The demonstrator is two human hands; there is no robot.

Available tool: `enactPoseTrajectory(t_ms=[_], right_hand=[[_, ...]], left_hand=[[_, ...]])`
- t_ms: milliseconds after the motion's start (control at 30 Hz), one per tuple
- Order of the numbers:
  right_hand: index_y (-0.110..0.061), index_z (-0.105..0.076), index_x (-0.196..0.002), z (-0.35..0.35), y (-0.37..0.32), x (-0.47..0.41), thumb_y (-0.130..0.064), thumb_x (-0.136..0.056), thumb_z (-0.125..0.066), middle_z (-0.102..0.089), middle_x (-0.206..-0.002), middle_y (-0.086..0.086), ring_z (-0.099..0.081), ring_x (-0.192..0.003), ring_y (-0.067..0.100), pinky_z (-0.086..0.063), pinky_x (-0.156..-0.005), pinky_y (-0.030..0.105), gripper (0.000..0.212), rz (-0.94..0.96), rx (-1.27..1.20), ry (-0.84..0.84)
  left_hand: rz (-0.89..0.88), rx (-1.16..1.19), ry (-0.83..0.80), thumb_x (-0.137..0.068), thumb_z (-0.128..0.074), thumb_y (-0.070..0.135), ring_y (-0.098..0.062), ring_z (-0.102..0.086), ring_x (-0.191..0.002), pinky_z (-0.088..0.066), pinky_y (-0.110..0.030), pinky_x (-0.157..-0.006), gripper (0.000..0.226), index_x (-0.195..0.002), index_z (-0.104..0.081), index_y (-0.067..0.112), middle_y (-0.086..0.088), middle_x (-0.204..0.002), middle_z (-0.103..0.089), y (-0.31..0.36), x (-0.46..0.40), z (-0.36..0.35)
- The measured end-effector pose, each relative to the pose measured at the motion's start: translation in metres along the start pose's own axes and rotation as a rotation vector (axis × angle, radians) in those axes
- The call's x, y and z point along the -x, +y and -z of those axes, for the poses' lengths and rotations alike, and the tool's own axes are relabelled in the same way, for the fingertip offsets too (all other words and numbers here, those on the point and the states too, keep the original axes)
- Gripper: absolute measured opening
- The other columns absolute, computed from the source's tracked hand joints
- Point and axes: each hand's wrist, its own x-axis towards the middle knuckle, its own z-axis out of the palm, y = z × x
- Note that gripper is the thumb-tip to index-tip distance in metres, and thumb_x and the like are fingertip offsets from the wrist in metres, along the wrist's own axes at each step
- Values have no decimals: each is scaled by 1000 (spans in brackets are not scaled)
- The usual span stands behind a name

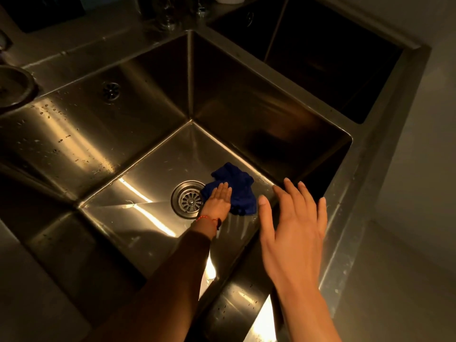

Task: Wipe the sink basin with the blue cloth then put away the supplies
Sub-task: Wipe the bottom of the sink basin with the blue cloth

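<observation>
Flat-handed, the left hand (218, 199) presses the blue cloth (234, 190) against the floor of the sink basin (153, 213); its grip is spread, fingers straight and close together, palm down on the near-left part of the cloth, pinching nothing. From largest to smallest: a steel bench (357, 218) surrounds the deep, square, dimly lit basin, whose left wall carries water droplets and a small round overflow grille (111, 91). A second, darker basin (320, 58) lies behind and to the right. The right hand (293, 223) hovers above the basin's right rim, fingers spread wide and holding nothing; whether it touches the steel cannot be told. A round metal object (14, 87) sits on the bench at far left, partly out of view. On the basin floor, the round drain strainer (188, 199) lies just left of the cloth, touching or almost touching its edge. The cloth is a small crumpled heap, dark blue, bunched up beyond the fingertips. It looks soft, light and limp, probably damp, so it should slide easily over slick steel under flat pressure. To lift it out, gathering the raised folds at its middle would likely give the surest hold. Wiping appears under way; putting supplies away is not yet begun.
</observation>
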Motion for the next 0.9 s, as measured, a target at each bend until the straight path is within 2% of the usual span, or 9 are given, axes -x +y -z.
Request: enactPoseTrajectory(t_ms=[167, 400, 600, 800, 900], right_hand=[[-14, -59, -118, -2, 0, 0, -45, -91, -24, -52, -132, 7, -33, -132, 22, -3, -112, 37, 54, -31, 36, 38], [-13, -59, -119, -2, 1, 0, -42, -92, -23, -52, -132, 7, -34, -132, 22, -3, -112, 36, 53, -34, 43, 42], [-13, -58, -119, -2, 0, 0, -38, -92, -33, -53, -132, 7, -34, -132, 22, -2, -112, 36, 44, -38, 40, 21], [-14, -58, -119, -3, 0, -1, -44, -92, -26, -54, -130, 6, -34, -132, 21, -3, -112, 36, 52, -33, 60, 35], [-13, -58, -120, -3, 1, -1, -45, -91, -25, -54, -130, 6, -34, -132, 21, -3, -113, 35, 53, -33, 57, 33]], left_hand=[[0, 15, 1, -102, -30, 7, -29, 1, -148, 0, -36, -120, 59, -150, 2, -1, -20, -158, 4, -4, -3, -1], [-17, -1, 27, -100, -30, 0, -30, 1, -148, 0, -36, -120, 60, -150, 2, -1, -20, -158, 3, -3, -5, 0], [-70, -36, 33, -97, -33, -3, -30, 3, -148, 2, -36, -120, 64, -150, 3, 0, -20, -158, 4, -6, 14, -17], [-21, -37, 46, -99, -28, -1, -31, 1, -148, -1, -38, -120, 59, -150, 2, -2, -21, -158, 2, 0, -13, 4], [-14, -31, 23, -99, -33, 0, -32, 1, -147, -2, -39, -120, 62, -150, 1, -3, -22, -158, 2, 1, -19, 8]])
